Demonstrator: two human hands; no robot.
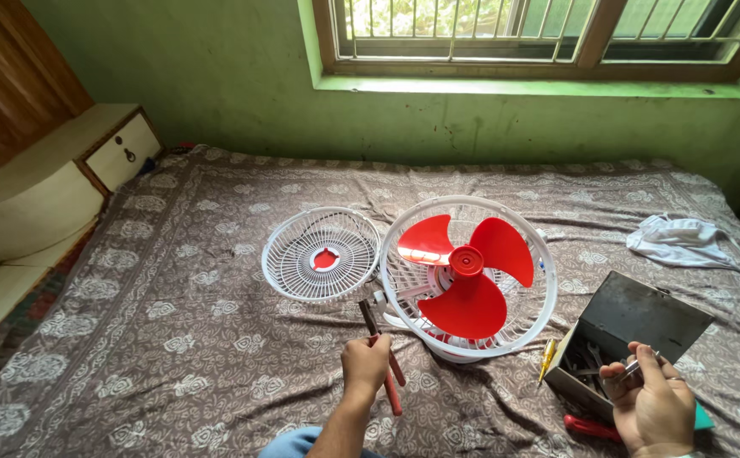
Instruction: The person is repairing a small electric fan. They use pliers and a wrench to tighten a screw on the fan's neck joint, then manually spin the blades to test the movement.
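A white table fan (468, 280) with red blades lies on the bed, its front guard off. The detached white front grille (322, 254) with a red centre rests just left of it. My left hand (366, 363) grips red-handled pliers (380, 350), their dark jaws pointing up toward the fan's base. My right hand (654, 400) hovers over an open grey metal toolbox (628, 330) and pinches a thin metal tool between its fingers. Several tools lie inside the box.
A brown floral bedsheet (175, 339) covers the bed. A white cloth (688, 241) lies at the right. A yellow-handled screwdriver (547, 356) and a red-handled tool (592, 427) sit by the toolbox. A cream bedside cabinet (120, 148) stands at left, below a window (539, 34).
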